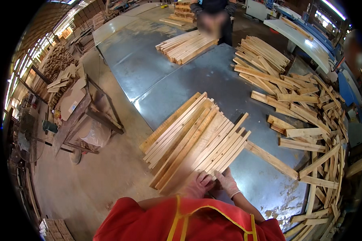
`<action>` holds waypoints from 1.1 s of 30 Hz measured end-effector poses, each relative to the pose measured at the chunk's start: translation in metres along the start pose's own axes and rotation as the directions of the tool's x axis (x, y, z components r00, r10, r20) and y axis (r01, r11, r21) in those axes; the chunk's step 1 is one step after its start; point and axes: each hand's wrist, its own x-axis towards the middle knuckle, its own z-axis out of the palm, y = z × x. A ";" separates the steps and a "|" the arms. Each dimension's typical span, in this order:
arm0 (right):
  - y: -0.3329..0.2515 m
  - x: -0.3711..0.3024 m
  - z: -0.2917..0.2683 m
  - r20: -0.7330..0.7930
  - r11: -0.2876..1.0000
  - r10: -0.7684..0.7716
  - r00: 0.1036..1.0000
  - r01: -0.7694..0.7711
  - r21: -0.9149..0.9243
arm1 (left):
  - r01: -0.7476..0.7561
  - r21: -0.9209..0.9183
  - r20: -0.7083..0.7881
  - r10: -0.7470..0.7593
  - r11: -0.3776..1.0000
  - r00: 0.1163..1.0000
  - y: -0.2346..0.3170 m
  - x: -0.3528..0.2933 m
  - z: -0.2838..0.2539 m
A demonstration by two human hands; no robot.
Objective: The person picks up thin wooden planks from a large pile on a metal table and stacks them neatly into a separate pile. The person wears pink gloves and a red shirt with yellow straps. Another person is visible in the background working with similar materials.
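A fanned bundle of wooden strips point(217, 140) lies across the metal table's near left part, some ends reaching past its edge. At the near ends of the paler strips, my left hand point(199, 185), in a thin glove, has its fingers curled against the wood. Close beside it, my gloved right hand point(227, 183) grips the ends at the bundle's right side. Parts of both hands' fingers are hidden by the wood. Darker, wider strips point(185, 148) lie on the bundle's left side, apart from my fingers.
The grey metal table point(189, 80) stretches ahead. A large loose heap of wooden pieces point(309, 120) covers its right side, and one strip point(271, 159) reaches from it toward my bundle. Another bundle point(187, 46) lies before a person point(213, 20) at the far end. A workbench point(84, 108) stands left.
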 end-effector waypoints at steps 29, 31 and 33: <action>-0.054 0.048 -0.211 -0.500 0.250 -0.017 0.866 -0.480 -0.841 | 0.159 0.259 0.143 -0.201 0.953 0.969 -0.305 0.079 -0.086; -0.104 0.066 -0.175 -0.371 0.259 0.178 0.911 -0.407 -0.876 | 0.091 0.139 0.219 -0.120 0.986 0.968 -0.251 0.121 -0.107; -0.109 0.072 -0.147 -0.084 0.404 -0.074 0.994 -0.048 -0.914 | -0.019 0.013 0.162 0.017 1.000 0.987 -0.203 0.158 -0.095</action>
